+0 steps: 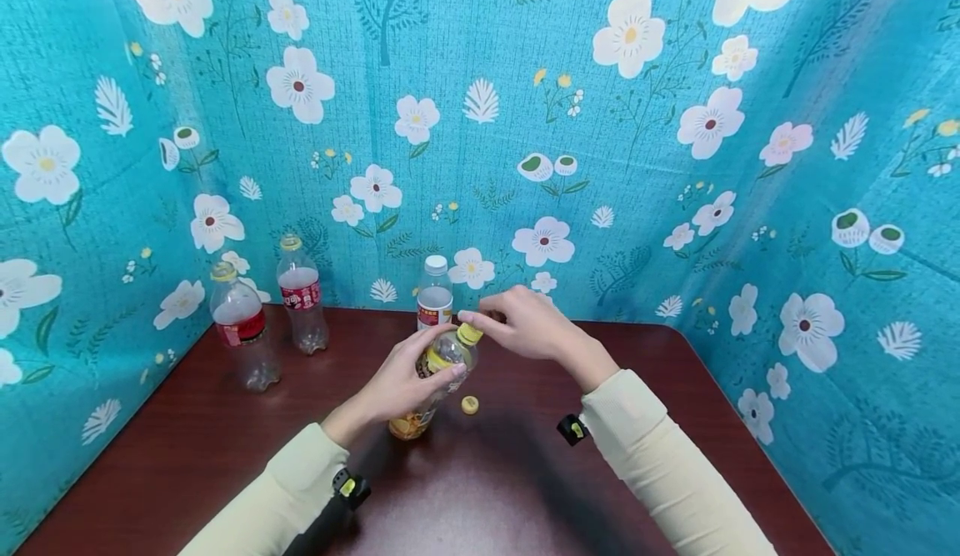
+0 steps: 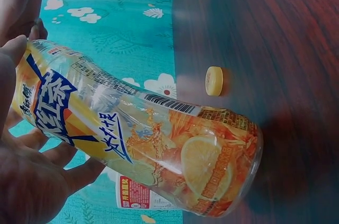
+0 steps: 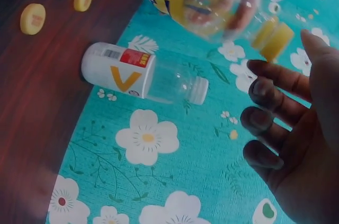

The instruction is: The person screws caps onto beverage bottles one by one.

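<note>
My left hand (image 1: 405,377) grips a clear plastic iced tea bottle (image 2: 153,128) round its upper body. The bottle leans toward the right, its yellow, orange-fruit label facing the left wrist camera. On its neck sits a yellow cap (image 3: 276,41). Right at that cap is my right hand (image 1: 528,323), thumb and index fingertip on either side of it. In the right wrist view a small gap shows between these fingers (image 3: 286,78) and the cap, and the other fingers are loosely bent. A loose yellow cap (image 1: 469,405) lies on the table beside the bottle.
Behind the held bottle stands a white-capped bottle (image 3: 119,70). Two clear bottles with red labels, one nearer (image 1: 243,331) and one farther (image 1: 302,298), stand at the left. A second loose yellow cap (image 3: 33,19) shows on the table. Flowered blue cloth (image 1: 480,122) hangs round the dark table (image 1: 315,398).
</note>
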The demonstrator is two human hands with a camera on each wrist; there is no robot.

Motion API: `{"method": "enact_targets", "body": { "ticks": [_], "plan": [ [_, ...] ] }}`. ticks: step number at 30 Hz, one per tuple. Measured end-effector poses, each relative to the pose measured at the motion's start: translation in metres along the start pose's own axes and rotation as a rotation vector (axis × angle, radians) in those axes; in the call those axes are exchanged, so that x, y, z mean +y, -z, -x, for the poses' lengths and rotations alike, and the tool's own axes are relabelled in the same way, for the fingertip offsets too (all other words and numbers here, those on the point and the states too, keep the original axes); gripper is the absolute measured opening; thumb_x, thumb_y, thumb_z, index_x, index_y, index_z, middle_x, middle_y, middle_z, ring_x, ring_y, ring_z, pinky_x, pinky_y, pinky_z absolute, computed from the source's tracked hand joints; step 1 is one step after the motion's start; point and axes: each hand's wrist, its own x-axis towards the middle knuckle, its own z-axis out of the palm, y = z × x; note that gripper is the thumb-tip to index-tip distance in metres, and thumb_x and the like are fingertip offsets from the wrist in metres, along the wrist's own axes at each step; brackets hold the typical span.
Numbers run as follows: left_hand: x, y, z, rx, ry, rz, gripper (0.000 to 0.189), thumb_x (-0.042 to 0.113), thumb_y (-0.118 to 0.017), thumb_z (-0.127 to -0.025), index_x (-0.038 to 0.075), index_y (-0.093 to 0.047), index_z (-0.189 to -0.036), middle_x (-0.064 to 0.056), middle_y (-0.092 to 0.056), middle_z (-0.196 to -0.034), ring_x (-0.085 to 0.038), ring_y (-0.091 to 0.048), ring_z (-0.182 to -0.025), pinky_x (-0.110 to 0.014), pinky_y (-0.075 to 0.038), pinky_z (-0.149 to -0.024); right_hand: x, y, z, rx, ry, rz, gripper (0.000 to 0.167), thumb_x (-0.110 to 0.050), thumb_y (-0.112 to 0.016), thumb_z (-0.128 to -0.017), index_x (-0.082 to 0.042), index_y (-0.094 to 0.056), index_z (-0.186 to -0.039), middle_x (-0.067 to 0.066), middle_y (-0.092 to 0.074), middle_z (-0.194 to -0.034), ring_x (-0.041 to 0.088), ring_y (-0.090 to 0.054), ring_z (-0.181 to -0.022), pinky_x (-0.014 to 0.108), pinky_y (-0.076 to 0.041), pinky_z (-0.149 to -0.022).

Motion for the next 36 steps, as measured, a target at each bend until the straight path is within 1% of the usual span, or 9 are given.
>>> {"method": "enact_targets", "body": {
  "ticks": [4, 6, 8, 14, 20, 24, 30, 33, 36],
  "plan": [
    [0.0, 0.0, 0.0, -0.003, -0.007, -0.002, 0.064, 0.037, -0.075, -0.094, 0.023, -0.048, -0.15, -0.003, -0.059, -0.137, -0.017, -0.064, -0.109, -0.037, -0.056, -0.089, 0.003, 0.007, 0.004, -0.072, 0.023, -0.146, 0.025, -0.042, -0.055, -0.106, -0.022, -0.071, -0.108, -0.006, -0.056, -0.072, 0.012, -0.049, -0.056, 0.031, -0.044, -0.057],
    [0.0, 0.001, 0.0, -0.001, -0.015, 0.0, 0.064, 0.037, -0.075, -0.094, 0.022, -0.048, -0.15, -0.003, -0.059, -0.138, -0.017, -0.064, -0.11, -0.036, -0.056, -0.089, 0.003, 0.009, 0.005, -0.139, 0.055, -0.204, 0.028, -0.035, -0.059, -0.105, -0.02, -0.066, -0.127, -0.004, -0.06, -0.083, 0.013, -0.055, -0.063, 0.033, -0.048, -0.062],
    [-0.001, 0.0, 0.001, -0.001, -0.019, -0.002, 0.063, 0.037, -0.075, -0.094, 0.022, -0.049, -0.15, -0.003, -0.059, -0.138, -0.017, -0.064, -0.11, -0.036, -0.056, -0.088, 0.003, 0.01, 0.006, -0.193, 0.088, -0.233, 0.034, -0.031, -0.062, -0.104, -0.017, -0.061, -0.135, -0.003, -0.061, -0.092, 0.014, -0.059, -0.069, 0.033, -0.051, -0.066],
    [-0.002, 0.0, 0.0, 0.004, -0.023, -0.015, 0.063, 0.04, -0.075, -0.093, 0.022, -0.05, -0.149, -0.005, -0.059, -0.139, -0.016, -0.064, -0.109, -0.035, -0.056, -0.087, 0.003, 0.005, 0.004, -0.187, 0.135, -0.236, 0.029, -0.025, -0.065, -0.103, -0.012, -0.065, -0.129, -0.003, -0.062, -0.087, 0.012, -0.059, -0.073, 0.03, -0.051, -0.069],
    [-0.004, -0.001, 0.0, 0.002, 0.015, 0.024, 0.068, 0.038, -0.082, -0.088, 0.026, -0.051, -0.147, 0.001, -0.061, -0.132, -0.014, -0.064, -0.107, -0.033, -0.057, -0.086, 0.002, 0.004, 0.003, -0.158, 0.136, -0.23, 0.023, -0.024, -0.066, -0.102, -0.013, -0.068, -0.122, -0.005, -0.064, -0.084, 0.012, -0.057, -0.072, 0.029, -0.05, -0.067],
    [-0.006, -0.002, 0.0, -0.01, 0.01, 0.031, 0.069, 0.037, -0.083, -0.087, 0.028, -0.051, -0.147, 0.004, -0.061, -0.13, -0.013, -0.065, -0.106, -0.032, -0.057, -0.086, 0.001, 0.0, 0.002, -0.118, 0.114, -0.189, 0.015, -0.028, -0.066, -0.102, -0.014, -0.069, -0.108, -0.005, -0.06, -0.074, 0.009, -0.051, -0.063, 0.027, -0.045, -0.06],
    [-0.006, -0.003, 0.0, -0.004, -0.011, 0.029, 0.069, 0.036, -0.083, -0.087, 0.026, -0.051, -0.147, 0.003, -0.061, -0.132, -0.013, -0.065, -0.106, -0.031, -0.057, -0.087, -0.001, -0.002, -0.001, -0.06, 0.062, -0.084, 0.02, -0.036, -0.066, -0.101, -0.017, -0.069, -0.093, -0.008, -0.055, -0.062, 0.006, -0.045, -0.052, 0.024, -0.038, -0.051],
    [-0.006, -0.002, 0.0, -0.006, -0.011, 0.037, 0.068, 0.035, -0.083, -0.088, 0.028, -0.051, -0.147, 0.004, -0.06, -0.132, -0.013, -0.065, -0.106, -0.032, -0.057, -0.087, -0.001, 0.0, 0.0, -0.067, 0.074, -0.112, 0.018, -0.034, -0.065, -0.102, -0.017, -0.071, -0.103, -0.006, -0.055, -0.066, 0.008, -0.045, -0.053, 0.025, -0.039, -0.053],
    [-0.006, -0.001, 0.0, -0.018, -0.01, 0.046, 0.067, 0.035, -0.082, -0.089, 0.03, -0.05, -0.147, 0.003, -0.06, -0.133, -0.014, -0.065, -0.107, -0.033, -0.057, -0.087, 0.001, 0.002, 0.002, -0.104, 0.09, -0.169, 0.026, -0.034, -0.065, -0.102, -0.015, -0.068, -0.12, -0.004, -0.056, -0.075, 0.011, -0.048, -0.059, 0.027, -0.042, -0.058]
  ]
}}
